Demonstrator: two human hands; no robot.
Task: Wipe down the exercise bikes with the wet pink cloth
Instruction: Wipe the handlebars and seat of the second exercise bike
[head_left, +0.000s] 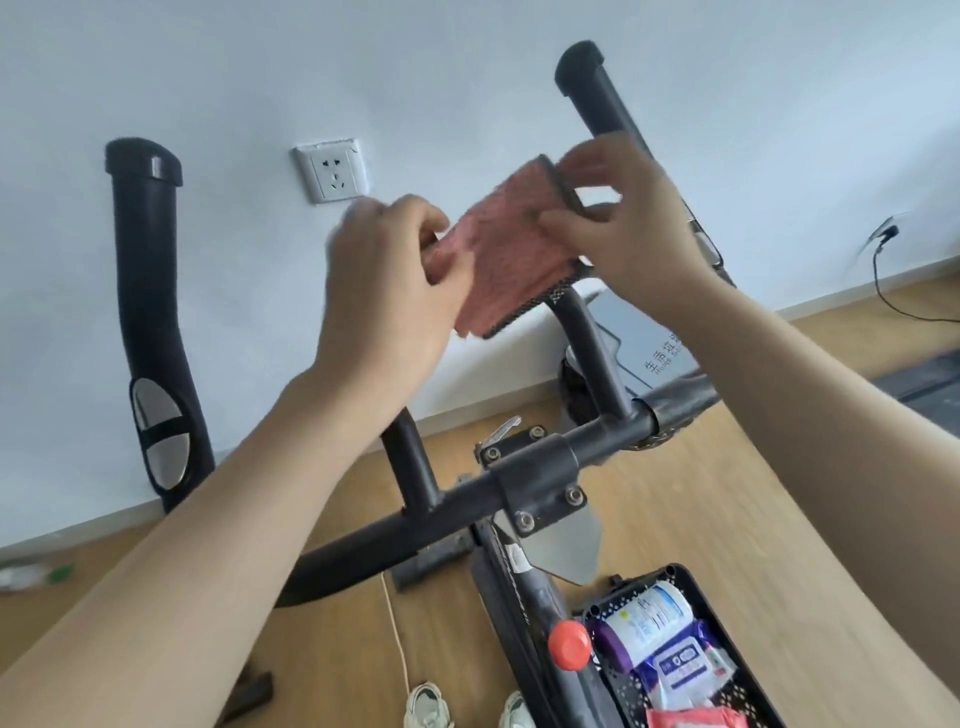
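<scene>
Cloth (506, 244) pink, textured, black mesh edging. Bike handlebars (524, 467) black; knob (570, 646) orange-red. Basket (727, 649) black, perforated; wall (260, 78) white, floor (701, 509) light wood.

Nubby pink cloth (506, 244), matt black metal handlebar tubes (592, 338) — pale wood-grain floor (701, 499), perforated black plastic basket (691, 587).

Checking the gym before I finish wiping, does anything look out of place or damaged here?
Something like a clear bottle with a green label lies on the wooden floor by the wall, left of the black exercise bike. Its handlebar covering looks frayed beside the clamp.
</scene>
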